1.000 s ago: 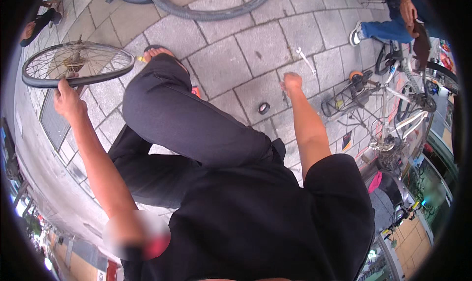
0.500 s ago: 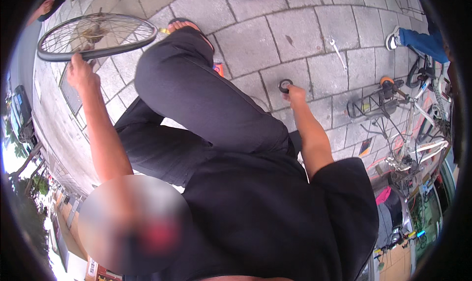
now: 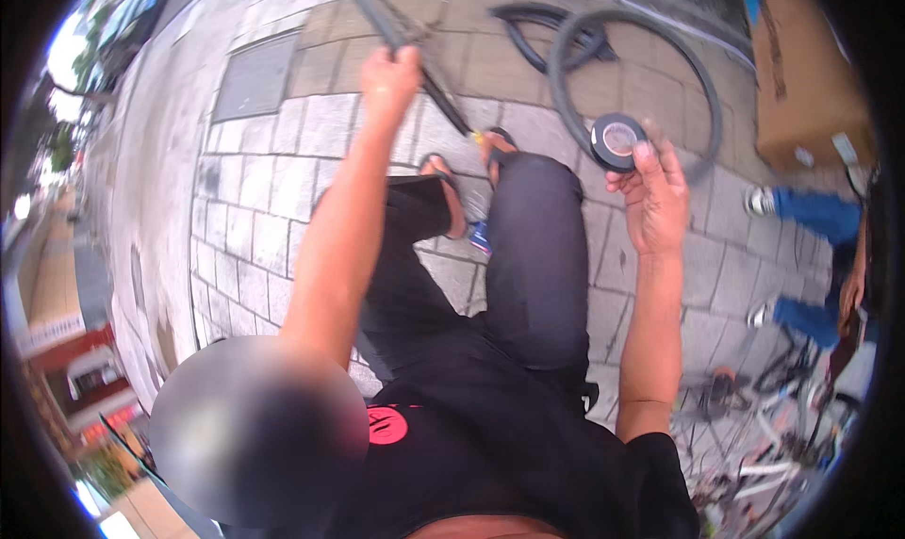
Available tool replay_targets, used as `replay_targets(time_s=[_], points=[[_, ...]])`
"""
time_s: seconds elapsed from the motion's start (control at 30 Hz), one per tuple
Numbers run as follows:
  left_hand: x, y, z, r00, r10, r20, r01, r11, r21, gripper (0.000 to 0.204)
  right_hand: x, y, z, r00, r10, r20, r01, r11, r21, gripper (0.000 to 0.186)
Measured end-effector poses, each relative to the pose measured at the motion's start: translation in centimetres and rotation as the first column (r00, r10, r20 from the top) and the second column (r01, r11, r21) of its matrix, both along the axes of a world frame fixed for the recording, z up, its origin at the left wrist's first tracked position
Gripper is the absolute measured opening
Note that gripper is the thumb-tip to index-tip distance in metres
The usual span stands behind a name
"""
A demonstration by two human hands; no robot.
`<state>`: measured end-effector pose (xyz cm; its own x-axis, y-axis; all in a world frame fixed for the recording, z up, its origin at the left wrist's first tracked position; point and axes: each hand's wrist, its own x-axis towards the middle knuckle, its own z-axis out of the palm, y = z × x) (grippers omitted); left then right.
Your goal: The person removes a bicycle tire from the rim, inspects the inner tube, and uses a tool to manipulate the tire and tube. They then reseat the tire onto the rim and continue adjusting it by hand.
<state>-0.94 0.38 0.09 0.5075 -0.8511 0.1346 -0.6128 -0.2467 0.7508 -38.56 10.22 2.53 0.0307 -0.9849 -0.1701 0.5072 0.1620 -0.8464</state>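
My left hand (image 3: 390, 73) grips a bicycle wheel (image 3: 434, 91), now seen nearly edge-on at the upper middle, its tyre running diagonally toward my sandalled foot (image 3: 498, 145). My right hand (image 3: 650, 186) pinches a round roll of black tape (image 3: 613, 143) between thumb and fingers, held up in front of a grey tube loop (image 3: 707, 87) that lies on the paving. A small blue item (image 3: 481, 237) is between my feet.
A dark folded tube or tyre (image 3: 533, 49) lies at the top. Right are a large cardboard box (image 3: 801, 87), another person's jeans-clad legs (image 3: 811, 219) and a jumble of bicycle parts (image 3: 754, 473) at lower right. A metal cover (image 3: 255, 77) is set in the pavement at upper left.
My right hand took the tape roll off the paving and lifted it. The wheel in my left hand turned from flat to nearly edge-on, and the view swung round.
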Motion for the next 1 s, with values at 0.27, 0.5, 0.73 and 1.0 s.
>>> replay_targets(time_s=[0.27,0.5,0.73,1.0], points=[[0.3,2.0,0.9,0.994,0.089,-0.064,-0.087,0.996,0.032,0.040,16.2,-8.3,5.0,0.854,0.520,0.019,-0.517,0.844,0.144,0.032],[-0.2,2.4,1.7,0.996,0.087,-0.026,-0.086,0.995,0.046,0.041,18.5,-9.4,0.8,0.858,0.492,0.149,-0.513,0.798,0.316,0.021],[0.0,2.3,1.2,0.990,0.141,-0.027,-0.139,0.989,0.054,0.042,19.9,-8.6,-0.5,0.896,0.426,0.124,-0.444,0.849,0.288,0.019],[0.5,2.8,1.6,0.987,0.106,-0.125,-0.095,0.992,0.085,0.039,21.6,-8.7,-0.9,0.919,0.370,0.137,-0.395,0.871,0.291,0.017]])
